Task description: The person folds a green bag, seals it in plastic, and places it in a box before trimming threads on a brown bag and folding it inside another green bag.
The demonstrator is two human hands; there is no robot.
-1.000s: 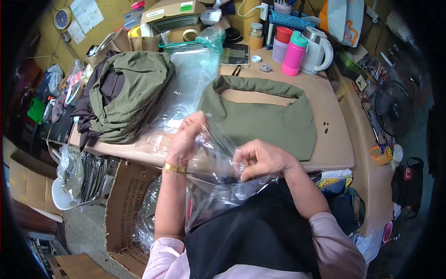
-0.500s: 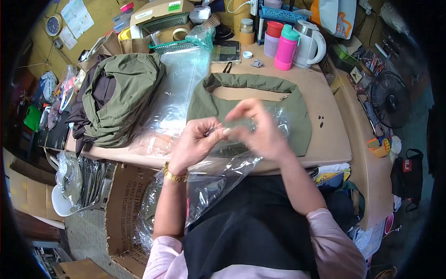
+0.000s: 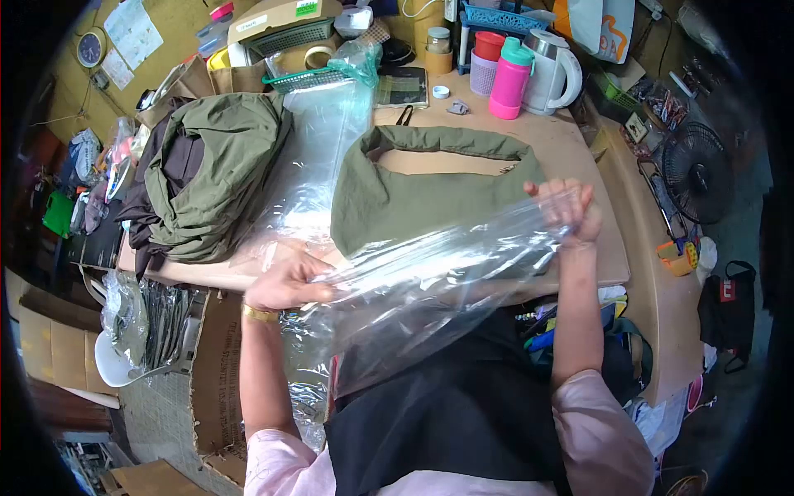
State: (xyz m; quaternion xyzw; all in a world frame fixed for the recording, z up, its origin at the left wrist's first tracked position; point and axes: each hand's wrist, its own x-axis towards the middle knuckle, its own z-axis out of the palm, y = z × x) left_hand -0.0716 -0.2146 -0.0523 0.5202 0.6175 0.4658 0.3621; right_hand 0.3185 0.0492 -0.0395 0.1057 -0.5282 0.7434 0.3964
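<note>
A clear plastic bag [image 3: 438, 269] is stretched between my two hands above the table's front edge. Closed on its left end is my left hand [image 3: 285, 281], thumb pointing right along the plastic. My right hand [image 3: 571, 213] has its fingers curled at the other end, with film over part of them. Behind the bag lies an olive-green fabric piece [image 3: 438, 194] with a wide opening near its top. The bag covers part of its lower edge. A pile of olive garments [image 3: 227, 165], with dark fabric beneath, rests at the left.
Flat clear plastic bags [image 3: 318, 157] lie between the pile and the fabric piece. A pink bottle [image 3: 509, 87] and a kettle [image 3: 550, 74] stand at the back right. Below the table's left front is a cardboard box [image 3: 219, 372] with plastic-wrapped contents. A fan [image 3: 699, 174] stands at the right.
My hands were close together over the fabric piece. Now my left hand has moved left and down, my right hand right, and the bag is pulled out between them.
</note>
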